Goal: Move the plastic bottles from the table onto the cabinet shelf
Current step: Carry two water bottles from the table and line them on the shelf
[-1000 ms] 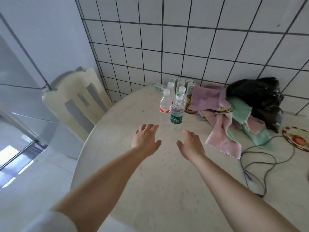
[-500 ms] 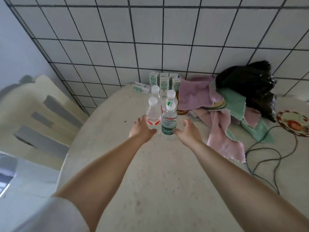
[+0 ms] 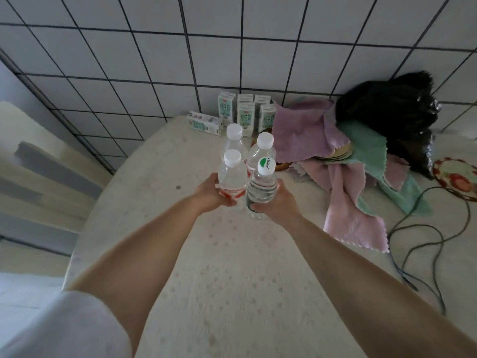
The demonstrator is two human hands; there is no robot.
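Several clear plastic bottles with white caps stand close together on the round pale table (image 3: 232, 267). My left hand (image 3: 210, 193) grips the red-labelled bottle (image 3: 231, 180) at the front left. My right hand (image 3: 277, 202) grips the bottle with the green-marked cap (image 3: 262, 186) at the front right. Two more bottles stand just behind them, one at the back left (image 3: 234, 138) and one at the back right (image 3: 262, 151). The cabinet shelf is out of view.
Small green-and-white cartons (image 3: 245, 112) line the tiled wall behind the bottles. Pink and green cloths (image 3: 343, 177), a black bag (image 3: 395, 112), a patterned plate (image 3: 456, 177) and a dark cable (image 3: 418, 241) lie on the right. A chair back (image 3: 38, 177) stands at left.
Both hands reached forward across the table to the bottles and closed around the front two. The camera moved closer to the table and tilted down.
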